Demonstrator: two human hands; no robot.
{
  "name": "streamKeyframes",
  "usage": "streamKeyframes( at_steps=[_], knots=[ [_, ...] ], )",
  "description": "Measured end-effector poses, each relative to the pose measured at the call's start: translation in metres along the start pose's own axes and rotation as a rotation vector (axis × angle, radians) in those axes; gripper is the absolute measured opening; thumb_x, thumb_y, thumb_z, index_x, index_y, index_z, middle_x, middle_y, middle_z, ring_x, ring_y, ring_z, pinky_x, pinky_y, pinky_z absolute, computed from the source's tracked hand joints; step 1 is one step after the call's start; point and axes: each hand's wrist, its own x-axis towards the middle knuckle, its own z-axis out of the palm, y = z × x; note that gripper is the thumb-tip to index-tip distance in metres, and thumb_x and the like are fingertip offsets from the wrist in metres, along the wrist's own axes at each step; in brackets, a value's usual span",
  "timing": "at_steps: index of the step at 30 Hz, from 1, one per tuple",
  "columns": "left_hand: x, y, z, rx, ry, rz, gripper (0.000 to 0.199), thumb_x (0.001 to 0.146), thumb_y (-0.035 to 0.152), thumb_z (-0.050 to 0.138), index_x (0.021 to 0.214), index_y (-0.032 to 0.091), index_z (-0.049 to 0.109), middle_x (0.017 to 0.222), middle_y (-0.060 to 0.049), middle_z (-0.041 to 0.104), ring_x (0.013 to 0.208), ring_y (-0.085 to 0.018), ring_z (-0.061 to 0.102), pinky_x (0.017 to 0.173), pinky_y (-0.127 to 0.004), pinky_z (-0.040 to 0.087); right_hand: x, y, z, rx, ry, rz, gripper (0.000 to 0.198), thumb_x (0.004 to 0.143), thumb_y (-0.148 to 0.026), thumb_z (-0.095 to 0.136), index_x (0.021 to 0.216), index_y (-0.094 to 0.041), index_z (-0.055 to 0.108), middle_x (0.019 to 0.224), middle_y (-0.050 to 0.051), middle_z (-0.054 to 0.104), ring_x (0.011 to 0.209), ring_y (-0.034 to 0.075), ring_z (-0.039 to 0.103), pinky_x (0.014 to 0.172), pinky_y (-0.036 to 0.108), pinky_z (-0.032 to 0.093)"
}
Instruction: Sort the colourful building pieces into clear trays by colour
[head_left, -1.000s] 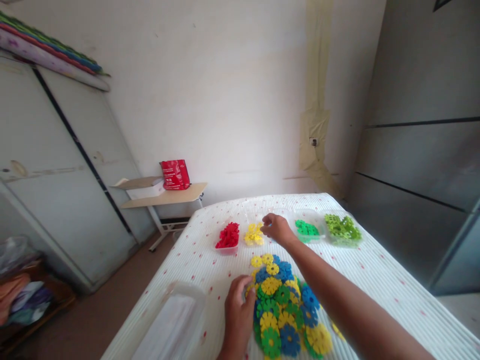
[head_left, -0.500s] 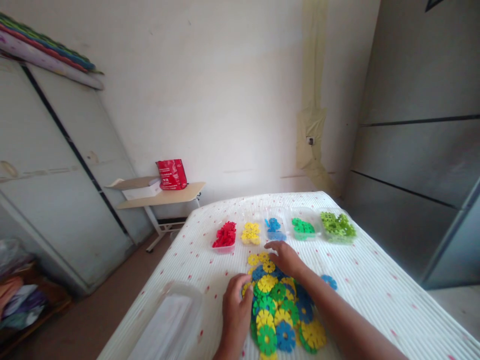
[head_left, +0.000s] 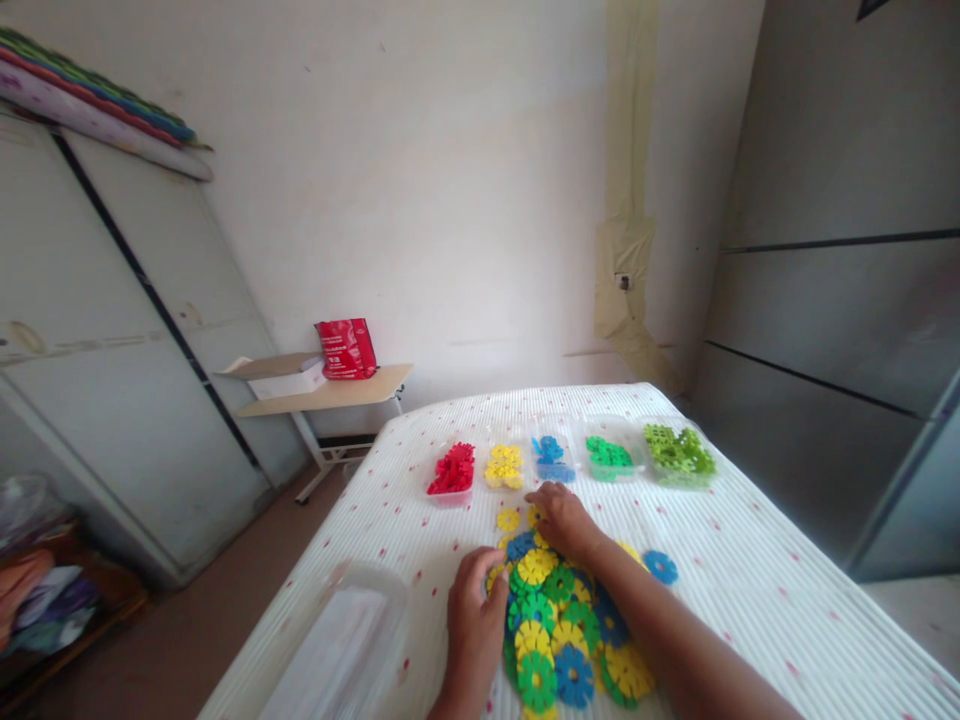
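Observation:
A pile of slotted plastic snowflake discs in yellow, green and blue lies on the cloth in front of me. My left hand rests at the pile's left edge, its thumb and fingers apart, holding nothing that I can see. My right hand reaches across to the far end of the pile. Its fingers curl down on a yellow snowflake disc, mostly hidden beneath them. Another yellow disc lies just left of those fingertips. One blue disc sits apart, right of my forearm.
Along the table's far part stand clear tubs of red, yellow, blue, green and light-green pieces. A clear plastic container lies at front left. Behind, a small desk bears a red bag.
My right hand has drawn slightly back and its fingers have curled down over the yellow disc at the far end of the pile. My left hand has hardly moved.

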Motion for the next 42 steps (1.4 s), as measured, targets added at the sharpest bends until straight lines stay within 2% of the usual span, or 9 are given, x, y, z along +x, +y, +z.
streamKeyframes(
  at_steps=[4,8,13,16,20,26,31,38,42],
  knots=[
    [0.0,0.0,0.0,0.002,-0.001,-0.008,0.02,0.076,0.026,0.052,0.087,0.018,0.068,0.093,-0.008,0.068,0.09,-0.021,0.062,0.084,-0.035,0.05,-0.001,0.006,-0.004,0.052,0.021,0.037,0.042,0.066,-0.008,0.054,0.105,-0.016,0.065,0.107,0.012,0.061,0.105,0.024,0.052,0.085,0.029,0.039],
    [0.0,0.001,0.0,0.008,-0.01,-0.004,0.02,0.076,0.026,0.052,0.087,0.018,0.068,0.092,-0.008,0.068,0.09,-0.021,0.062,0.084,-0.035,0.05,-0.003,0.014,-0.016,0.159,0.048,0.105,0.031,0.066,-0.007,0.051,0.089,-0.018,0.068,0.085,0.005,0.067,0.082,0.017,0.059,0.071,0.024,0.041],
    [0.0,0.001,0.0,-0.016,0.0,-0.003,0.019,0.075,0.025,0.053,0.085,0.018,0.068,0.091,-0.008,0.068,0.089,-0.021,0.062,0.083,-0.035,0.05,-0.008,0.02,-0.033,0.322,0.011,0.105,0.023,0.067,-0.011,0.057,0.087,-0.016,0.067,0.074,0.0,0.066,0.068,0.013,0.058,0.058,0.02,0.042],
    [0.0,0.002,-0.001,-0.012,-0.006,-0.004,0.02,0.075,0.024,0.052,0.085,0.018,0.068,0.092,-0.008,0.068,0.089,-0.021,0.062,0.084,-0.036,0.05,-0.012,0.019,-0.035,0.375,-0.063,0.074,0.021,0.064,-0.012,0.062,0.083,-0.017,0.069,0.074,-0.001,0.068,0.065,0.012,0.059,0.056,0.019,0.043],
    [0.001,0.003,-0.001,-0.016,0.002,-0.007,0.019,0.075,0.024,0.052,0.084,0.018,0.068,0.091,-0.008,0.068,0.089,-0.022,0.062,0.083,-0.036,0.05,-0.014,0.017,-0.029,0.343,-0.127,0.09,0.029,0.057,-0.008,0.062,0.082,-0.018,0.071,0.077,0.0,0.07,0.062,0.012,0.059,0.054,0.018,0.043],
    [0.001,0.002,0.0,-0.017,-0.007,-0.009,0.02,0.075,0.025,0.052,0.085,0.018,0.068,0.092,-0.008,0.068,0.09,-0.022,0.062,0.084,-0.036,0.05,-0.014,0.015,-0.03,0.237,-0.192,0.063,0.033,0.056,-0.011,0.062,0.086,-0.021,0.073,0.081,0.0,0.071,0.075,0.017,0.062,0.062,0.022,0.042],
    [0.001,0.001,0.0,-0.006,-0.016,-0.011,0.02,0.075,0.024,0.051,0.085,0.019,0.068,0.092,-0.007,0.068,0.09,-0.021,0.062,0.085,-0.036,0.049,-0.014,0.01,-0.036,0.175,-0.246,0.042,0.026,0.055,-0.011,0.062,0.076,-0.021,0.073,0.07,-0.001,0.067,0.067,0.017,0.058,0.056,0.022,0.036],
    [0.001,0.002,0.0,-0.015,0.002,0.009,0.019,0.074,0.025,0.053,0.083,0.018,0.069,0.091,-0.008,0.068,0.089,-0.022,0.062,0.084,-0.036,0.05,-0.014,0.011,-0.036,0.246,-0.212,0.086,0.025,0.049,-0.008,0.068,0.072,-0.017,0.067,0.069,-0.002,0.062,0.064,0.013,0.052,0.051,0.02,0.031],
    [0.0,0.003,-0.001,-0.013,0.002,0.006,0.019,0.075,0.025,0.053,0.084,0.019,0.069,0.091,-0.008,0.068,0.089,-0.021,0.062,0.084,-0.035,0.05,-0.014,0.011,-0.04,0.377,-0.161,0.143,0.016,0.055,-0.008,0.066,0.066,-0.016,0.06,0.06,-0.005,0.055,0.055,0.009,0.049,0.047,0.018,0.031]
  ],
)
